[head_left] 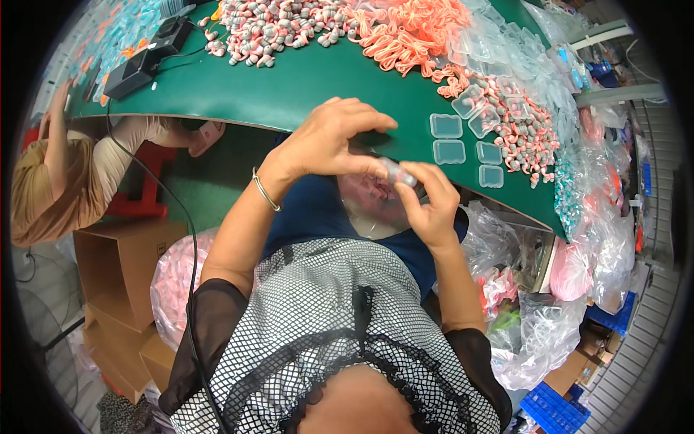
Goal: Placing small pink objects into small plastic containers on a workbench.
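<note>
Over my lap, near the table's front edge, my right hand point(434, 206) pinches a small clear plastic case point(397, 173) between thumb and fingers. Something pinkish-grey shows through the case, but its shape is blurred. My left hand point(329, 137), with a bracelet at its wrist, is beside it. Its thumb reaches the near end of the case, while its other fingers stretch out apart above the green table point(303, 94). Below both hands, a clear plastic bag point(372, 206) with pinkish contents lies on my lap.
Several clear lidded cases point(446, 126) lie right of my hands. Beyond are grey-and-pink small pieces point(278, 29), orange cord bundles point(405, 36) and a heap of clear cases point(499, 47). A black cable point(189, 239) hangs at left. Another person point(65, 173) sits far left, near cardboard boxes point(126, 267).
</note>
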`<move>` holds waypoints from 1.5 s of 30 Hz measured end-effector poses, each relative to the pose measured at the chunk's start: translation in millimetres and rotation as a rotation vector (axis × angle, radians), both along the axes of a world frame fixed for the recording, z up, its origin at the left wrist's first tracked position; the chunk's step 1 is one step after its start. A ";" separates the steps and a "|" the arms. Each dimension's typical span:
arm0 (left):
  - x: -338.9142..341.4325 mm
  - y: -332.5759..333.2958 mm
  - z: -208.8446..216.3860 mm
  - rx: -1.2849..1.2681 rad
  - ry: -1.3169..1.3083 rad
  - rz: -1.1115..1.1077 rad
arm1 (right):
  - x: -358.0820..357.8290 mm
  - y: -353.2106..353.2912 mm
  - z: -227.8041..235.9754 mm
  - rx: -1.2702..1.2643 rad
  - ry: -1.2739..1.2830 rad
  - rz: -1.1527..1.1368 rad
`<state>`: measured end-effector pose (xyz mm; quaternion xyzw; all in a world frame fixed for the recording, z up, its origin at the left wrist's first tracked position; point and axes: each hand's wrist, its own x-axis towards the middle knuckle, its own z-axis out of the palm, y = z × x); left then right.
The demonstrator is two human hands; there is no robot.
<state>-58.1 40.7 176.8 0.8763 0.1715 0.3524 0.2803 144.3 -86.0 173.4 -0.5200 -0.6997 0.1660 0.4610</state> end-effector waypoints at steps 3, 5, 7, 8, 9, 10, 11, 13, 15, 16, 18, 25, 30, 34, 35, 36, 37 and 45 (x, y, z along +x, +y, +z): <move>0.4 4.7 6.4 0.009 0.064 0.112 | 19.0 -20.8 -59.0 -0.330 0.072 -0.043; 4.2 10.2 -3.9 0.003 0.065 0.163 | 39.3 -32.1 -151.7 -0.636 0.215 -0.160; 7.2 12.7 -7.8 0.034 0.033 0.225 | 49.3 -23.2 -219.9 -0.675 0.123 -0.189; 7.9 11.5 -7.1 0.025 0.042 0.226 | 50.7 -16.0 -247.4 -0.821 -0.105 -0.133; 9.3 10.2 -6.1 0.020 0.064 0.253 | 52.1 -10.4 -273.2 -0.960 -0.337 -0.072; 11.8 9.9 -5.4 0.017 0.083 0.277 | 50.5 -5.4 -301.3 -0.969 -0.332 -0.072; 14.1 10.1 -5.8 0.009 0.088 0.270 | 46.2 -0.4 -328.6 -0.911 -0.380 0.016; 13.9 10.0 -5.9 0.021 0.072 0.293 | 39.4 5.7 -344.6 -0.855 -0.415 0.116; 11.8 7.7 -3.3 0.024 0.123 0.308 | 21.1 8.4 -359.4 -0.862 -0.387 0.154; 12.2 7.2 -2.7 0.033 0.158 0.313 | 8.9 5.4 -364.0 -0.867 -0.374 0.167; 13.8 6.5 -3.0 0.035 0.177 0.312 | -1.0 3.6 -371.8 -0.879 -0.347 0.189; 16.8 9.2 5.3 -0.004 0.207 0.309 | -6.7 3.1 -399.1 -0.924 -0.275 0.291; 17.1 10.5 3.3 -0.007 0.187 0.308 | -3.1 -1.2 -410.4 -0.928 -0.243 0.356; 15.7 10.4 0.1 0.016 0.199 0.308 | 7.0 -6.6 -416.4 -0.924 -0.226 0.385; 15.8 10.0 -0.5 0.023 0.189 0.306 | 9.3 -7.9 -417.3 -0.920 -0.222 0.391; 15.7 9.9 -0.8 0.031 0.178 0.304 | 11.3 -8.9 -417.9 -0.916 -0.219 0.396; 15.6 9.9 -1.9 0.034 0.173 0.303 | 13.9 -8.9 -417.6 -0.910 -0.219 0.398; 24.7 12.4 -5.5 0.097 0.082 0.291 | 58.9 6.6 -396.4 -0.836 -0.246 0.358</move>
